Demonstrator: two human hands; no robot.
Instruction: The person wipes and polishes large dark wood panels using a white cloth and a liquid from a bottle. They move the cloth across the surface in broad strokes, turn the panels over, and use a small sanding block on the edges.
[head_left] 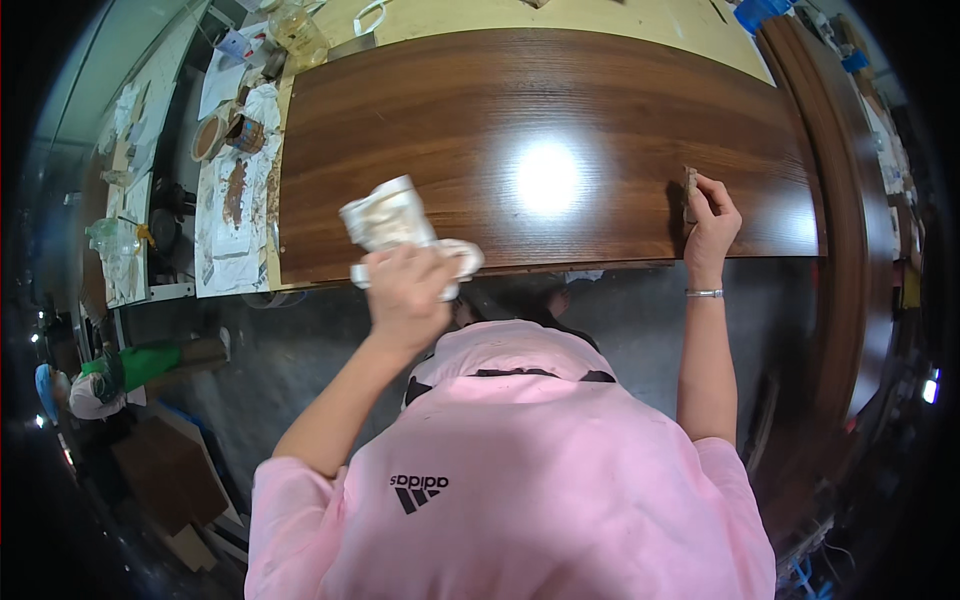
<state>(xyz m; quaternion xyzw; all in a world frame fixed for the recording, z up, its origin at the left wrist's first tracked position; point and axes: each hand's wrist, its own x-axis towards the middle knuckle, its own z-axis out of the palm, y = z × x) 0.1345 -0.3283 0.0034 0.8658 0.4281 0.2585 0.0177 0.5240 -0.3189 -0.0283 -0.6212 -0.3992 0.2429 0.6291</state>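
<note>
A large dark brown wood-grain panel point(430, 120) lies flat in front of me, and a bright light reflects off its glossy surface. My left hand point(408, 295) is closed around a crumpled white cloth point(388, 215) at the panel's near edge, left of the middle. Part of the cloth spreads over the panel and part sticks out beside my fingers. Toward the panel's right end, my right hand point(712, 228) pinches a small, thin brownish piece point(689, 190) upright, close to the surface. Its exact kind I cannot make out.
Left of the panel, stained white paper point(232, 240) carries a round bowl point(208, 138) and a small brown-smeared container point(245, 133). A clear jar point(298, 32) stands behind them. Long brown boards point(850, 230) line the right side. A person in green point(150, 362) is at the far left.
</note>
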